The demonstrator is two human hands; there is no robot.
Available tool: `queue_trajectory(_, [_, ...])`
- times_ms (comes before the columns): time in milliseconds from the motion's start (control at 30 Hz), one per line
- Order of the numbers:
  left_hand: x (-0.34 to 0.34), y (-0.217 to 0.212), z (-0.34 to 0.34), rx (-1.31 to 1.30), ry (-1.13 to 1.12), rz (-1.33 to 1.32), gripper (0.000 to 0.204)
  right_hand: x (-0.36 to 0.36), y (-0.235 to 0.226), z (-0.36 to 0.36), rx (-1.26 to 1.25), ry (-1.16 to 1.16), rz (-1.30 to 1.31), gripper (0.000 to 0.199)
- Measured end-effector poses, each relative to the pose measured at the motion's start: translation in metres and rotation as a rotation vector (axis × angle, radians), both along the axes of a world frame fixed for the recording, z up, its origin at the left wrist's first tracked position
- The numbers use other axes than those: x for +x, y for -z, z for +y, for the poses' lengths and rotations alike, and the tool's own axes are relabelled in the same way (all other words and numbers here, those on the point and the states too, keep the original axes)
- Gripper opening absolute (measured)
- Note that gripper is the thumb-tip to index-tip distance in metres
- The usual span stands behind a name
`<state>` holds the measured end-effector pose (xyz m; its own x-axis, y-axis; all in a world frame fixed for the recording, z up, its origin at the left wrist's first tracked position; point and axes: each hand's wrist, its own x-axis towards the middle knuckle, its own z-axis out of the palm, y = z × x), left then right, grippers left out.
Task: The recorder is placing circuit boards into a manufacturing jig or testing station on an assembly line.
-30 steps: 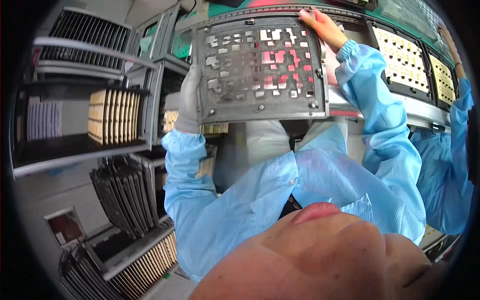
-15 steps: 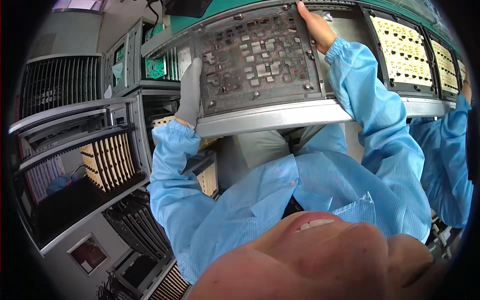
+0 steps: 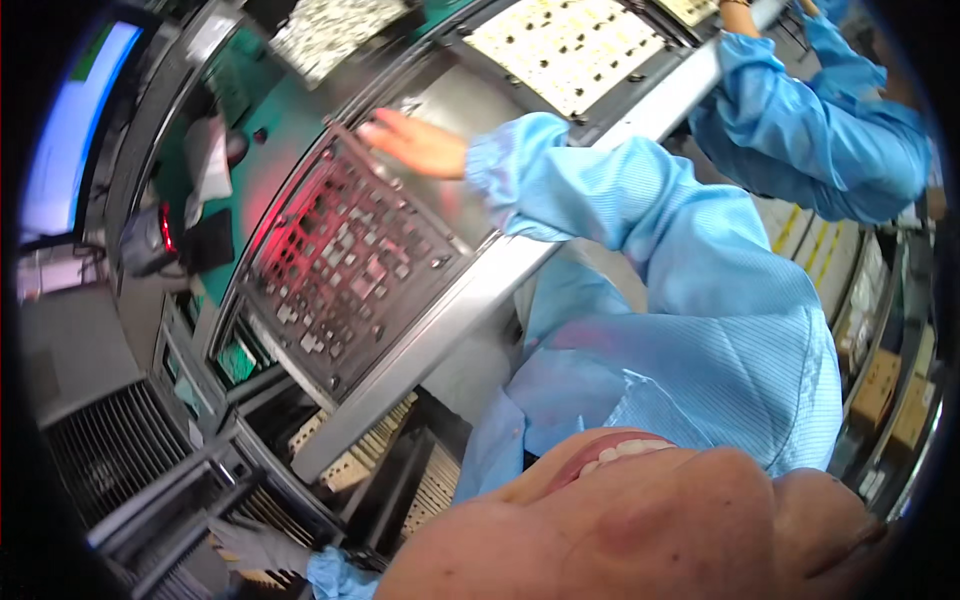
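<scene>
The frame (image 3: 350, 265) is lying on the rail (image 3: 450, 315), apparently placed; it is carrying no cream board (image 3: 565, 50) like its neighbour's, so that part seems undone. The right hand (image 3: 415, 145) is hovering by its corner, fingers straight, slightly apart. The gloved left hand (image 3: 255, 548) is blurring at the rack (image 3: 290, 510); I cannot tell its grip. Beyond, a green bench (image 3: 270, 125) is stretching past a glowing monitor (image 3: 85, 130).

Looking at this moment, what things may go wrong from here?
The right hand is spread at a corner of the black cutout fixture, not wrapped around it, so a nudge might push the fixture askew beside the silver rail. That hand is also bare, so it might leave marks. The gloved left hand is by the slotted black rack and might catch on its slats.
</scene>
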<state>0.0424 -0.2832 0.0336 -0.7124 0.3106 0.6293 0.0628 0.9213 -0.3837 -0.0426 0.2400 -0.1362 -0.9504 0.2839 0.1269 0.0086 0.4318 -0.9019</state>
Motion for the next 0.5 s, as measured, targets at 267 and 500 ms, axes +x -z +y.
queue_trajectory(267, [0.015,-0.015,-0.060,-0.314,-0.429,0.242,0.035,0.013,-0.030,-0.012,-0.052,-0.148,-0.043,0.076])
queue_trajectory(500, [0.015,0.006,-0.039,-0.218,-0.216,-0.034,0.029,0.016,-0.048,-0.010,-0.010,-0.218,-0.121,0.071])
